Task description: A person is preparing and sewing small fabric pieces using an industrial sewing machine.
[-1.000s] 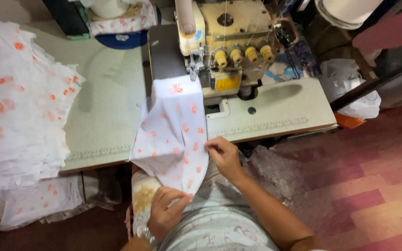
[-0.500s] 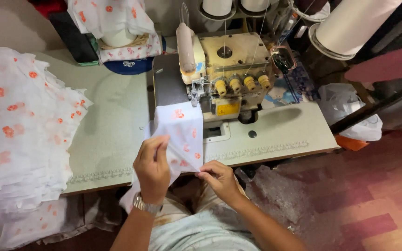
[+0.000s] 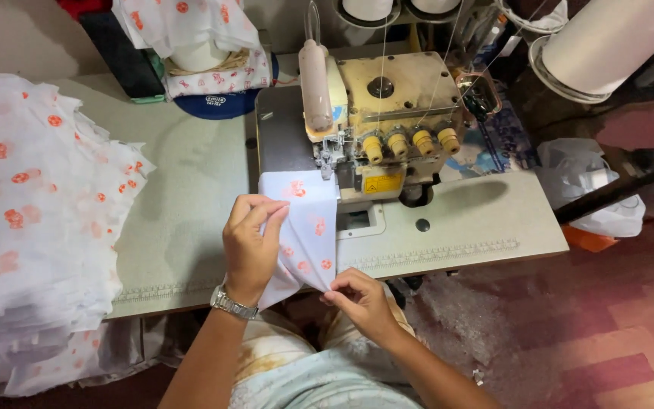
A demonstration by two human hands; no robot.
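A white fabric piece with orange prints lies on the sewing table, its far end under the presser foot of a cream overlock machine. My left hand grips the fabric's left edge, fingers curled over it; a metal watch sits on that wrist. My right hand pinches the fabric's near right corner at the table's front edge.
A tall stack of the same printed white fabric fills the table's left side. More fabric and a blue round object sit at the back. Large white thread cones stand at the right, and a white plastic bag lies beyond the table.
My left hand rose from my lap onto the table and took the fabric's left edge. The fabric has shortened toward the machine, and my right hand shifted to the near corner.
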